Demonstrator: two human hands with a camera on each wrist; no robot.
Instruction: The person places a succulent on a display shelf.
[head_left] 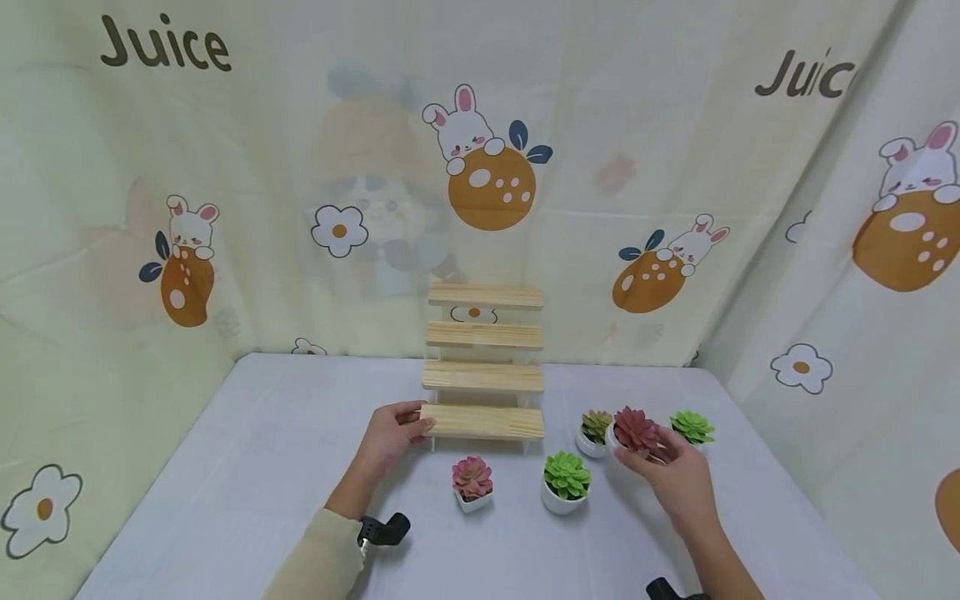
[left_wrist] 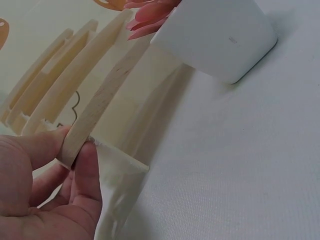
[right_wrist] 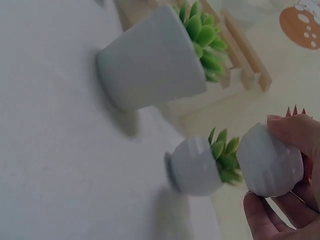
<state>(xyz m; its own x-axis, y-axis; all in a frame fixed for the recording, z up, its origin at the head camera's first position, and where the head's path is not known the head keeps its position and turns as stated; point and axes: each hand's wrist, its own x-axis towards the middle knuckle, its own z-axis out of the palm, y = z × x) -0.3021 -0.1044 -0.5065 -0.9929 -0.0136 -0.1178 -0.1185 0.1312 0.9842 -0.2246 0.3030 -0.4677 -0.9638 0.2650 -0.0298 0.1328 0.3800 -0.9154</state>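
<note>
My left hand [head_left: 392, 435] pinches the left end of the lowest step of a wooden tiered shelf [head_left: 483, 423], thumb above and fingers beneath, as the left wrist view shows. In my right hand [head_left: 678, 477] is a potted succulent [head_left: 635, 429] with dark red leaves, gripped by its ribbed white pot [right_wrist: 270, 161] and raised off the table. Just left of it stands an olive-green succulent [head_left: 596, 427] in a round white pot. A bright green succulent [head_left: 692, 427] is partly hidden behind the right hand.
In front of the shelf stand a pink succulent [head_left: 472, 479] in a square white pot and a green succulent [head_left: 567, 476] in a larger white pot. A white cloth covers the table [head_left: 247, 467]. A printed curtain [head_left: 375, 317] hangs behind and at both sides.
</note>
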